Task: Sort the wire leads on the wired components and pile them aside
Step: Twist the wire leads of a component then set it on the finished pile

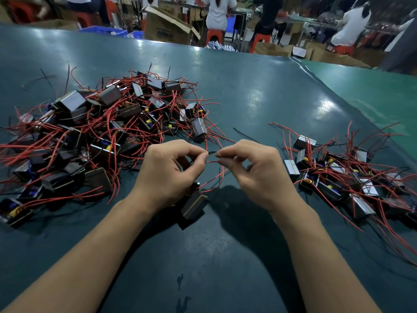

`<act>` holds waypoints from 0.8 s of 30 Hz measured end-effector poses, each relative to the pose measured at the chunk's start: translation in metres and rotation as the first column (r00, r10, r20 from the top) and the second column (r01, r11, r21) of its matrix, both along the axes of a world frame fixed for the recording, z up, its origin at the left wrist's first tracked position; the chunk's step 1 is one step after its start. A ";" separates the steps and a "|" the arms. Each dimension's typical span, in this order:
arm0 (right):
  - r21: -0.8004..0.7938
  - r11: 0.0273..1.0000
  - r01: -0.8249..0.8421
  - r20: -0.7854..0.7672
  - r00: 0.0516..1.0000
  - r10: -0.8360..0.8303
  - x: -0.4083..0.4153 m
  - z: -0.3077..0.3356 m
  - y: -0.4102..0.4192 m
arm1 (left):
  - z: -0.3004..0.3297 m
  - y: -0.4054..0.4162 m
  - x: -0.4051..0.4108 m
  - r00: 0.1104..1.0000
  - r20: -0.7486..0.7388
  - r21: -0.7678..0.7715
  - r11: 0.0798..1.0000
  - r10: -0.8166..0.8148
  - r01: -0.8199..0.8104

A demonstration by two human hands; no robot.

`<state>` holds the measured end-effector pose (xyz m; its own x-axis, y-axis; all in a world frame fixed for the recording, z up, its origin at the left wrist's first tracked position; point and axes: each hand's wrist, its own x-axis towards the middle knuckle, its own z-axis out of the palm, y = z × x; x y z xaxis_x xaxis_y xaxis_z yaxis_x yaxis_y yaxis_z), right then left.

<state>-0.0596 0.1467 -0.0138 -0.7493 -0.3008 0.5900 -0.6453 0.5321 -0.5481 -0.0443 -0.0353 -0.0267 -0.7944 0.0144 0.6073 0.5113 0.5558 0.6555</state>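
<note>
One dark, boxy wired component [194, 208] hangs below my left hand [168, 175], just above the table. Its red leads [212, 177] loop up between my two hands. My left hand pinches a thin black lead [212, 152] between thumb and forefinger. My right hand [255, 172] pinches the other end of the same black lead, a few centimetres to the right. A big tangled heap of components with red leads [97, 132] lies on the left. A smaller pile of components [343, 177] lies on the right.
The dark green table [248, 91] runs to a far edge; a lighter green strip [372, 91] lies at the right. Loose wire scraps [47, 77] lie at the far left. Beyond the table are cardboard boxes [167, 28], red stools and seated people in white.
</note>
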 end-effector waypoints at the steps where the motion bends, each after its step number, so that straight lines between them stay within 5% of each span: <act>1: -0.013 1.000 0.013 0.009 1.000 -0.013 -0.001 0.000 0.001 | 0.000 0.000 0.001 1.000 0.004 0.006 1.000 -0.015 0.015; 13: 0.104 0.994 -0.018 -0.079 0.997 0.027 -0.003 -0.001 0.001 | -0.002 0.000 0.002 0.985 0.031 -0.037 0.984 -0.172 0.173; 16: -0.172 0.979 0.111 0.280 0.958 -0.060 0.001 -0.004 -0.012 | -0.003 0.002 0.001 0.982 -0.017 -0.045 0.981 -0.188 0.187; 19: -0.530 0.771 0.353 0.737 0.641 0.214 0.000 -0.002 -0.023 | -0.004 0.006 0.003 0.987 -0.029 -0.051 0.986 -0.160 0.158; 21: -0.543 0.741 0.396 0.781 0.562 0.272 -0.001 -0.002 -0.022 | -0.005 0.011 0.003 0.991 0.066 0.046 0.992 -0.118 0.115; 24: -0.490 0.844 0.217 0.668 0.715 0.204 -0.001 -0.001 -0.015 | -0.001 0.013 0.000 0.940 0.292 0.343 0.937 -0.177 0.070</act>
